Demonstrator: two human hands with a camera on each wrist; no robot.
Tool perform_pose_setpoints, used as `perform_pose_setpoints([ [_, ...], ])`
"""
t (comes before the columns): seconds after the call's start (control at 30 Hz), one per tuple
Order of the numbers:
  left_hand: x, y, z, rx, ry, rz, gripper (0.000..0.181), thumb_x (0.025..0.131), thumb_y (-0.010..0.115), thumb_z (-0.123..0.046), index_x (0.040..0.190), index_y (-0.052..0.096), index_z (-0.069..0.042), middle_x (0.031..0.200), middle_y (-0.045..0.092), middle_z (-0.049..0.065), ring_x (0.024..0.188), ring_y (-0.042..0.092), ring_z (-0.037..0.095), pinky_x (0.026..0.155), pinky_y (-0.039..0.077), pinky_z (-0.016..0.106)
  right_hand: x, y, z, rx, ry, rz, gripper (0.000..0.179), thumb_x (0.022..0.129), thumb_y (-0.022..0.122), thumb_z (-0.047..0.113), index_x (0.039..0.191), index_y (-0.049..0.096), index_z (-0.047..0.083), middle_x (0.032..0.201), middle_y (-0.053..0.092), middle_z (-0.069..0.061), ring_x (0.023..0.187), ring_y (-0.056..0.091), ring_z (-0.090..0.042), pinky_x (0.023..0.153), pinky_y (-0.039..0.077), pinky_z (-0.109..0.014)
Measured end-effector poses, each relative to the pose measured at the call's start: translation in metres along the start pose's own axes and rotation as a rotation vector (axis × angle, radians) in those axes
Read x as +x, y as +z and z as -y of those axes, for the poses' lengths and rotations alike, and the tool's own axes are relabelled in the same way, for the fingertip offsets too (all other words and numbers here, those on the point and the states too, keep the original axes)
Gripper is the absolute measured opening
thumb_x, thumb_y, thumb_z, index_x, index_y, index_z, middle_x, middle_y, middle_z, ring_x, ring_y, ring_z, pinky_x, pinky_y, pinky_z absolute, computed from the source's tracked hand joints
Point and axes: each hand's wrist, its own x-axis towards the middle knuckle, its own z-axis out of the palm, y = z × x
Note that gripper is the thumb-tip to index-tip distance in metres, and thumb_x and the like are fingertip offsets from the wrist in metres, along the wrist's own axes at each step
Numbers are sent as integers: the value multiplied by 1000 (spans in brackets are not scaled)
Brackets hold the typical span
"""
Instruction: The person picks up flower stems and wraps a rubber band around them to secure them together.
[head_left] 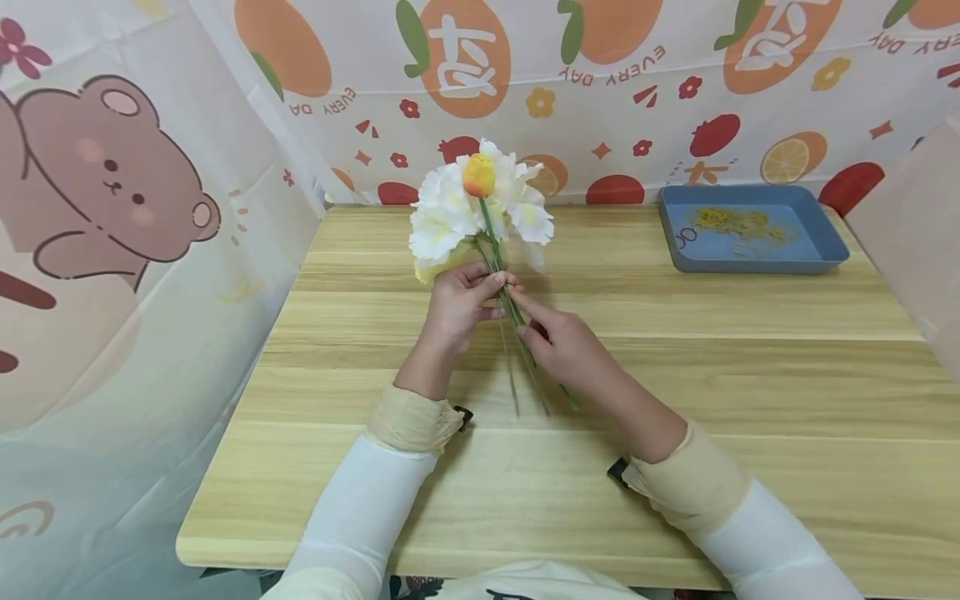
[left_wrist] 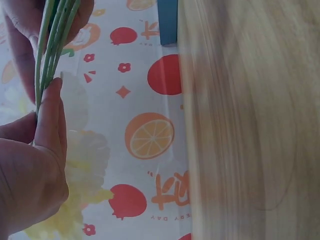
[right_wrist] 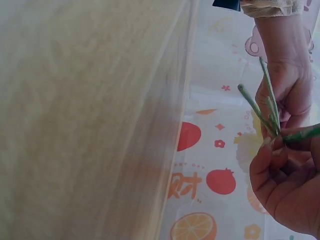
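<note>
A small bunch of artificial flowers stands slanted above the table, with frilly white blooms (head_left: 442, 218) around one orange-yellow tulip (head_left: 478, 175). Some pale yellow petals (left_wrist: 60, 220) show beyond the left hand in the left wrist view. My left hand (head_left: 455, 307) holds the green stems (left_wrist: 52, 47) just under the blooms, thumb across them. Lower on the same stems, my right hand (head_left: 576, 346) pinches them between thumb and fingers. In the right wrist view, cut stem ends (right_wrist: 252, 106) fan out past the fingertips.
A blue tray (head_left: 757, 265) at the back right of the wooden table (head_left: 337, 492) contains a pile of yellowish rubber bands (head_left: 738, 223) and a small red loop (head_left: 686, 237). Printed sheets (head_left: 570, 133) hang behind the table and at its left.
</note>
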Motion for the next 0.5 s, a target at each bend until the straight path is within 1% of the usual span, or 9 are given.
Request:
perform_pose_setpoints([
  [0.1, -1, 1, -1, -7, -6, -34, 20, 96, 63, -7, 111, 64, 7, 86, 73, 1, 85, 73, 15, 61, 62, 25, 0, -2, -3, 88, 13, 15, 54, 101, 57, 22, 150, 38, 34, 70, 52, -1, 61, 47, -15, 51, 44, -26],
  [0.2, -1, 1, -2, -38, 12, -59, 18, 96, 63, -7, 109, 66, 5, 87, 73, 5, 84, 73, 16, 63, 63, 28, 0, -4, -5, 162, 12, 12, 52, 99, 61, 24, 148, 45, 31, 76, 56, -2, 68, 51, -17, 54, 44, -26],
  [0.27, -1, 0, -3, -58, 30, -65, 18, 96, 63, -7, 110, 66, 4, 88, 73, 7, 84, 74, 18, 64, 64, 30, 0, -6, -7, 215, 20, 11, 47, 99, 61, 26, 145, 49, 28, 82, 59, -3, 73, 52, -18, 57, 45, -27],
  [0.33, -1, 0, -4, -74, 44, -65, 18, 97, 62, -7, 111, 65, 4, 88, 72, 9, 84, 74, 21, 66, 64, 32, 0, -8, -8, 277, 58, 16, 40, 101, 57, 27, 141, 53, 26, 86, 59, -5, 74, 53, -20, 57, 45, -27],
  [0.4, 0, 0, -3, -81, 52, -58, 17, 97, 62, -6, 111, 65, 4, 87, 72, 8, 84, 74, 22, 66, 64, 32, 0, -10, -8, 343, 119, 28, 36, 104, 52, 30, 139, 54, 26, 89, 60, -7, 77, 54, -22, 58, 47, -27],
  [0.47, 0, 0, -3, -89, 56, -55, 17, 97, 61, -5, 110, 65, 4, 86, 71, 7, 84, 74, 22, 67, 64, 32, 1, -11, -8, 382, 164, 37, 36, 105, 48, 34, 139, 55, 23, 97, 64, -7, 82, 58, -22, 64, 52, -28],
  [0.5, -1, 0, -3, -93, 57, -54, 16, 97, 61, -5, 110, 65, 4, 85, 71, 6, 83, 74, 22, 67, 64, 33, 1, -11, -8, 421, 190, 51, 38, 105, 47, 35, 139, 55, 21, 99, 66, -10, 84, 61, -26, 65, 53, -31],
])
